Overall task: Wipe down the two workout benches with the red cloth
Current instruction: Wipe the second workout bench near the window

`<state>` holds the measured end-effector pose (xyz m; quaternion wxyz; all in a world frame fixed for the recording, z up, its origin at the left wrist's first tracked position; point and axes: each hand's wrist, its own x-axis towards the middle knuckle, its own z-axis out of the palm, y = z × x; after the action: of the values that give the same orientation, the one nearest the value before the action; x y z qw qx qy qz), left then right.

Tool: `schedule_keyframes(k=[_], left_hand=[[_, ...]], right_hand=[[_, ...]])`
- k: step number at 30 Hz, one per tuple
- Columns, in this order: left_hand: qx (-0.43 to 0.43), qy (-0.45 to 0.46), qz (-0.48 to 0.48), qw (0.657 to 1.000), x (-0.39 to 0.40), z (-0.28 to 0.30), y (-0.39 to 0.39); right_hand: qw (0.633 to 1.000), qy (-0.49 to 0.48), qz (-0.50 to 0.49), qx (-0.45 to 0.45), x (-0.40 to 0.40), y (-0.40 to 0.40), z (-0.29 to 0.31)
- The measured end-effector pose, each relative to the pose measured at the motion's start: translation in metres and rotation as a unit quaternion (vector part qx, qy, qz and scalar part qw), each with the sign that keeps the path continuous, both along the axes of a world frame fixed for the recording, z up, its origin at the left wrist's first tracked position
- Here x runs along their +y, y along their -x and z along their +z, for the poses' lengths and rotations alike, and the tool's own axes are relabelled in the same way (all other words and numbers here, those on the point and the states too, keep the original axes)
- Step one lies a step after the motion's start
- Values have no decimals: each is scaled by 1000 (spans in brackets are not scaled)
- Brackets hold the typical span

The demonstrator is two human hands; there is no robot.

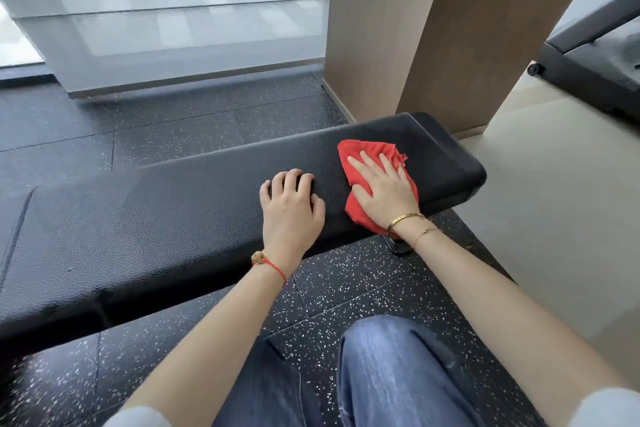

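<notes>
The right hand (382, 185) presses flat, fingers straight, on the red cloth (360, 163) near the bench's (173, 218) right end; the left hand (291, 208) rests beside it, fingers loosely bent, holding nothing.

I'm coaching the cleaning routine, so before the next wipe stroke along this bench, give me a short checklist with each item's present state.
1. Red cloth lies flat on the bench pad: ok.
2. Right hand presses the cloth with straight fingers: ok.
3. Left hand braces on the pad, off the cloth: ok.
4. Pad to the left of the cloth bare of objects: ok, apart from the left hand.
5. Pad's right end already wiped: cannot tell.
6. Second bench within reach: cannot tell, only one bench is plainly seen.
</notes>
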<state>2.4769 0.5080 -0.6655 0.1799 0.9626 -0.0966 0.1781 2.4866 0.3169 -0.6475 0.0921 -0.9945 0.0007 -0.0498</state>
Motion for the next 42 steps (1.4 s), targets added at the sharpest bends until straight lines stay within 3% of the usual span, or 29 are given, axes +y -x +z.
schedule_keyframes(k=[6, 10, 17, 24, 29, 33, 36, 42], left_hand=[[-8, -18, 7, 1000, -2, -2, -1], [-24, -20, 17, 999, -4, -7, -3], [-37, -24, 27, 999, -4, -9, -5], [-45, -15, 27, 999, -4, -8, -3], [-43, -21, 30, 998, -7, -6, -1], [-31, -28, 36, 998, -10, -4, -1], [-30, -29, 33, 999, -10, -3, -1], [-28, -27, 25, 999, -8, -1, 0]], right_hand=[[987, -2, -154, 36, -67, -38, 6], [980, -17, -191, 60, -90, -83, 10], [995, -8, -64, 71, -70, -133, 10], [993, -1, 114, 20, -78, -74, 3], [999, 21, 1, 32, -139, -81, 5], [995, -9, -62, 72, -137, -129, 13], [996, -9, -49, 67, -116, -136, 12], [1000, 3, 18, 22, -142, -63, 1]])
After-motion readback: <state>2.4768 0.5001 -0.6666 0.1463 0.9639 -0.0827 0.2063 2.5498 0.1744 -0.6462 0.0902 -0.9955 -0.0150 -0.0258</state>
